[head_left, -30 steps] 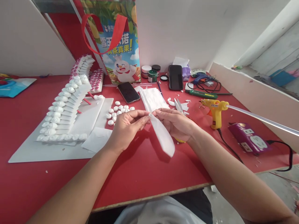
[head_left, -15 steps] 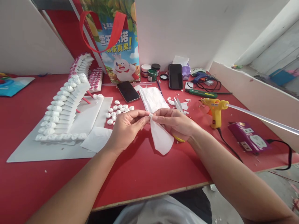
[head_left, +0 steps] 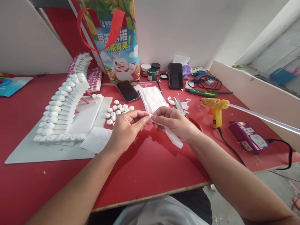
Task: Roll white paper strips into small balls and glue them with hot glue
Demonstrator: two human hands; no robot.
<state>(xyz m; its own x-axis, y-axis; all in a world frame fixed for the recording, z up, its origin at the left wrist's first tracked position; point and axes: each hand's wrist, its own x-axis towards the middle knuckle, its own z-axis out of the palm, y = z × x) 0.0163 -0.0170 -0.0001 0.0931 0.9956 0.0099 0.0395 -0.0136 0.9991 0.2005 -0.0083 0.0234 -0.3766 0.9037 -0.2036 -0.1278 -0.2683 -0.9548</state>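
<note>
Between the fingertips of both hands is a strip of white paper point(head_left: 173, 137), bunched into a small knob at its upper end. My left hand point(head_left: 131, 128) pinches the knob from the left. From the right, my right hand point(head_left: 174, 123) grips the paper just beside it, and the loose tail hangs below that hand's fingers. Behind the hands lies a stack of white sheets point(head_left: 153, 98). Several small white paper rosettes point(head_left: 114, 107) sit on the red table left of the stack. Partly behind my right hand are open scissors point(head_left: 179, 105).
A stepped white model point(head_left: 63, 112) edged with rosettes stands on a board at left. Two phones point(head_left: 127, 91), paint jars point(head_left: 152, 74) and a gift bag point(head_left: 119, 47) are at the back. A yellow glue gun point(head_left: 215, 111) and purple box point(head_left: 248, 137) are at right.
The paper's loose tail has swung to the right and looks narrower, folded under my right hand. Both hands stay pinched on the knob. The view has shifted slightly.
</note>
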